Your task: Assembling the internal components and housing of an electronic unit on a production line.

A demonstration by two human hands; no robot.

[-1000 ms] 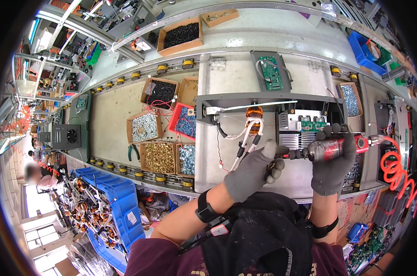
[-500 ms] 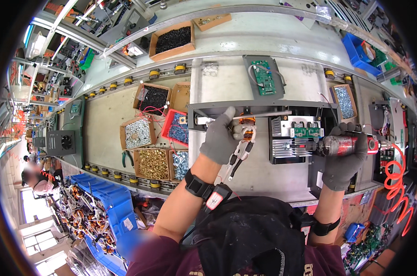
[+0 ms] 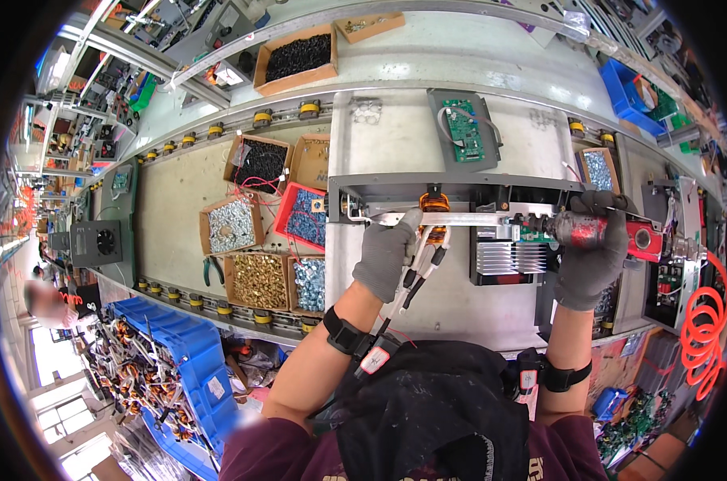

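My left hand (image 3: 385, 255), in a grey glove, pinches a flat silver metal bar (image 3: 475, 219) near its left end. The bar lies level across a copper-wound coil (image 3: 435, 204); whether it runs through the coil's ring I cannot tell. White and black leads (image 3: 418, 272) hang from the coil beside my fingers. My gloved right hand (image 3: 592, 268) is wrapped round a red air driver (image 3: 580, 231). Its dark tip points left, at the bar's right end, above a silver finned heat sink (image 3: 508, 259). All this sits in an open grey metal chassis (image 3: 371, 183).
Left of the chassis stand boxes of small hardware: a red bin (image 3: 281, 215), a box of brass-coloured parts (image 3: 257, 280) and several others. A panel with a green circuit board (image 3: 463, 132) lies behind. An orange coiled hose (image 3: 700, 337) hangs at right. A blue crate (image 3: 195, 361) stands lower left.
The bar has gone from tilted to level and come down across the coil. My right hand has raised the driver, bringing its tip from the heat sink to the bar's right end.
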